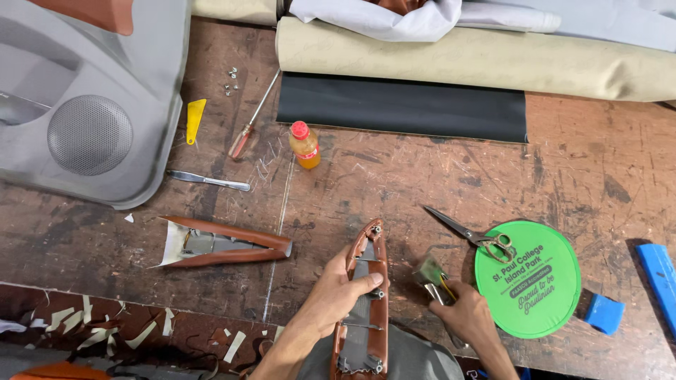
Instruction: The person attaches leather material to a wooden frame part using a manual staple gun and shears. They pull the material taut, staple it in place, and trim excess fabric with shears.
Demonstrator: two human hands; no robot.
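My left hand point(336, 290) grips a long brown leather-covered trim piece point(366, 331), which stands on its edge near the table's front and shows its grey inner side with small clips. My right hand point(468, 315) holds a small brush point(431, 274) with a yellow-and-metal handle, its bristle head resting just right of the trim piece. A second brown trim piece point(225, 243), with white backing at its left end, lies flat to the left.
Scissors point(468, 232) rest against a round green fan point(528, 278). A small orange bottle with a red cap point(305, 146), a screwdriver point(253, 116), a metal blade tool point(208, 181), a yellow wedge point(194, 118), a grey door panel point(91, 105), black sheet point(401, 105), beige roll point(479, 60), blue pieces point(658, 271).
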